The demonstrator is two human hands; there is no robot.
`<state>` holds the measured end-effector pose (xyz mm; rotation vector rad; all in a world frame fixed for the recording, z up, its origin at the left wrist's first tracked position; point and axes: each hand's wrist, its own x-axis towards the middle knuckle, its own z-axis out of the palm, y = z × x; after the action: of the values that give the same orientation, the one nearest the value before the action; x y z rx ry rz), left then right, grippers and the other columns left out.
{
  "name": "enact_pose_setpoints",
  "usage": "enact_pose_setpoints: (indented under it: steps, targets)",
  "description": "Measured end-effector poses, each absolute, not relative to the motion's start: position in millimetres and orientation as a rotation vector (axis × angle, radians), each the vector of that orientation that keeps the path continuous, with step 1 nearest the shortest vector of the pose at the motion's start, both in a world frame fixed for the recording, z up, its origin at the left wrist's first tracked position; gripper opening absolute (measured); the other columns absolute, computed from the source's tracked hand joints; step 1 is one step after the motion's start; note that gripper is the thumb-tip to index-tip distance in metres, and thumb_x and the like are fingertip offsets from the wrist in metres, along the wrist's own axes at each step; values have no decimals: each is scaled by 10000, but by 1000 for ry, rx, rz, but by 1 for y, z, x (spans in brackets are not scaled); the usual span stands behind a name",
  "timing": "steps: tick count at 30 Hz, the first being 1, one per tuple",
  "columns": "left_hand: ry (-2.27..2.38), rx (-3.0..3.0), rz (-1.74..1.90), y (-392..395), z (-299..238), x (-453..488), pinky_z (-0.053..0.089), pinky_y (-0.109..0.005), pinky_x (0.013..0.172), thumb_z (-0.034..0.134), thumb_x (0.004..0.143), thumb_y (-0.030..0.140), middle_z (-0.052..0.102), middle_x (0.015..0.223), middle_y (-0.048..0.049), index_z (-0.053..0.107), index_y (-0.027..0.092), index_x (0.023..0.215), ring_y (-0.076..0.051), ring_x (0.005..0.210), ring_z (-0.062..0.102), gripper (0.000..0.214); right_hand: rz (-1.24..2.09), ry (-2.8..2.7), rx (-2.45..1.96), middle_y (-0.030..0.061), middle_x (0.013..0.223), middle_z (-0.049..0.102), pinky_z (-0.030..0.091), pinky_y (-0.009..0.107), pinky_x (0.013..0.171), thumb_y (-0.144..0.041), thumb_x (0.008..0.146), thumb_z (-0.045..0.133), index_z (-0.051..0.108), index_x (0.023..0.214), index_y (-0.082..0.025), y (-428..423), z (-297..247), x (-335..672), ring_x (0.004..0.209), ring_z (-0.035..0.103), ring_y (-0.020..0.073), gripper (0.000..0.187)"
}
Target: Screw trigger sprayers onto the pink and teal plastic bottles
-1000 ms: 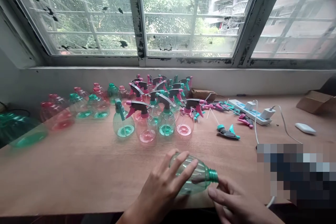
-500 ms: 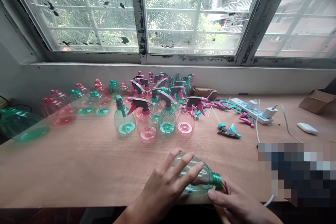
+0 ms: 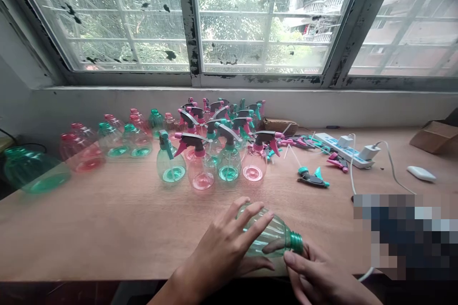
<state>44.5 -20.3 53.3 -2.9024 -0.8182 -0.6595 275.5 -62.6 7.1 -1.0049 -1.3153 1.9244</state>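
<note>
A clear green spray bottle (image 3: 263, 233) without a trigger head lies on its side at the table's front edge, its threaded neck pointing right. My left hand (image 3: 227, 248) rests over the body, fingers spread across the top and thumb below. At the neck, my right hand (image 3: 318, 271) grips with its thumb in front; the other fingers are partly hidden. Through the plastic a finger shows near the neck, inside or behind, I cannot tell which. Further back, a grey and teal trigger head (image 3: 312, 178) with a thin tube lies on the table.
Several pink and green bottles with trigger heads (image 3: 202, 171) stand at the back middle. To their left are several uncapped bottles (image 3: 138, 140). Loose trigger heads (image 3: 304, 142), a power strip (image 3: 343, 150), a white mouse (image 3: 421, 174) and a cardboard box (image 3: 434, 136) lie right.
My left fingers have shifted slightly left on the bottle, and the thumb now shows below it. A finger is seen more clearly through the plastic. The bottle has stayed nearly in place.
</note>
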Motion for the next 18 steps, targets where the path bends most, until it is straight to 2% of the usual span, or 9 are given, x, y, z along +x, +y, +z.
enact_pose_setpoints:
  steps: [2,7,10,15,18]
  targets:
    - [-846,-2912,-659,-21,53,45,530,-515,1074,616,919,592,602,1437,-130,469,181,1464,-359,1343,511,699,1882,-1289,-1038,-55,350,587,130,135,235,-613,922,586,722,1104,-50,-62,-2,276,210,262,31,607]
    - [-925,-2918,-664,-21,48,47,575,-565,999,732,830,588,595,1443,-137,440,186,1480,-406,1329,510,818,1824,-1162,-1022,-25,385,664,171,118,236,-611,945,552,658,1159,-85,-62,-12,272,202,262,32,578]
    - [-950,-2911,-680,-19,45,50,595,-549,967,723,866,514,611,1420,-126,456,203,1470,-396,1312,523,730,1831,-1122,-1009,-29,359,651,171,111,230,-594,966,534,680,1105,-93,-60,-16,271,191,259,31,540]
    - [-972,-2898,-713,-17,45,54,609,-516,938,656,917,457,625,1386,-112,476,222,1455,-373,1290,535,614,1850,-1134,-1014,-84,266,514,188,120,224,-632,942,543,736,982,-81,-59,-16,273,177,233,35,585]
    - [-969,-2904,-709,-17,45,53,600,-506,957,665,909,448,623,1377,-108,478,223,1453,-364,1287,533,618,1858,-1194,-1012,-35,313,592,169,128,219,-619,972,491,760,972,-61,-60,-11,273,178,248,32,620]
